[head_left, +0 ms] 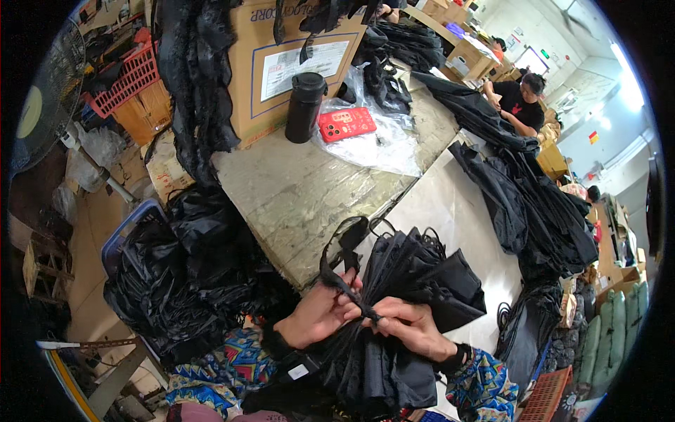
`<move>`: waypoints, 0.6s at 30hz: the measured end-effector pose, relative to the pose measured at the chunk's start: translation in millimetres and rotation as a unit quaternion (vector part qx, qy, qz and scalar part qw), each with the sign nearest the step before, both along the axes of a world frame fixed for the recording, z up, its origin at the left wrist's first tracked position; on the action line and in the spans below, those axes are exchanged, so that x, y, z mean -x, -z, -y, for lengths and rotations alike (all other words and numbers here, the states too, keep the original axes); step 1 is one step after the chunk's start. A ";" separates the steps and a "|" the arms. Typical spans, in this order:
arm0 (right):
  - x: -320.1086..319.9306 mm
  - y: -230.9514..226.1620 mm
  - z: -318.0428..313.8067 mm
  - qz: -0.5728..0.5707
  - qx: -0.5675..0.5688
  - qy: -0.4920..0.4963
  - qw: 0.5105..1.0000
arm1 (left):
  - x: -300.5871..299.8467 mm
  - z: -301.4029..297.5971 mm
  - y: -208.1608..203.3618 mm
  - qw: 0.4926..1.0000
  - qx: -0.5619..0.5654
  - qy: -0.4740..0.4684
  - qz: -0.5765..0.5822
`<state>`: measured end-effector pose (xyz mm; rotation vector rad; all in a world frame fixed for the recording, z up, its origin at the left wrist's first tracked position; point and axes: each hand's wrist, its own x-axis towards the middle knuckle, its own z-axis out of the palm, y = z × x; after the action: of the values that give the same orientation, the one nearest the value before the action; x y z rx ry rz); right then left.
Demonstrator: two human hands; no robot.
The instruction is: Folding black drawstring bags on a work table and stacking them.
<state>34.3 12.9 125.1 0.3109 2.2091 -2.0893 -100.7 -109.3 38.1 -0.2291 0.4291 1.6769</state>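
Observation:
A thick bundle of black fabric pieces, with thin cord loops along its far edge, lies across the near part of the table. It is gathered tight at its middle and fans out on both sides. A black cloth strip runs around that narrow waist, one end looping up past my left fingers. My left hand is closed on this strip at the left of the waist. Pinched at the crossing of the strip is my right hand, thumb and forefinger pressed together. The underside of the bundle is hidden.
Beyond the bundle stand a black bottle, a red phone on clear plastic, and a cardboard box. Black fabric heaps lie left and right. A fan is far left; another person sits far right.

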 end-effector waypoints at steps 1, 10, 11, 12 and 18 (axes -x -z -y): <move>-7.4 -1.3 1.9 0.004 -0.003 0.018 1.000 | 0.9 3.7 -1.8 0.998 -0.060 0.015 0.007; -33.3 14.3 8.1 -0.019 0.036 0.097 0.994 | 15.9 5.1 14.2 0.998 -0.053 0.044 0.003; -35.4 11.6 9.8 -0.019 0.038 0.097 0.994 | 17.1 7.3 15.6 0.997 -0.051 0.049 0.003; -39.3 7.3 12.1 0.017 0.042 0.122 0.992 | 17.8 10.1 16.1 0.998 -0.050 0.048 0.003; -35.0 -1.0 4.2 0.103 0.023 0.238 0.966 | 23.0 23.1 19.9 0.999 -0.027 -0.039 0.011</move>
<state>69.3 8.8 126.2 1.0974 2.1101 -2.1852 -123.7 -132.3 18.2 -0.2268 0.3606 1.7590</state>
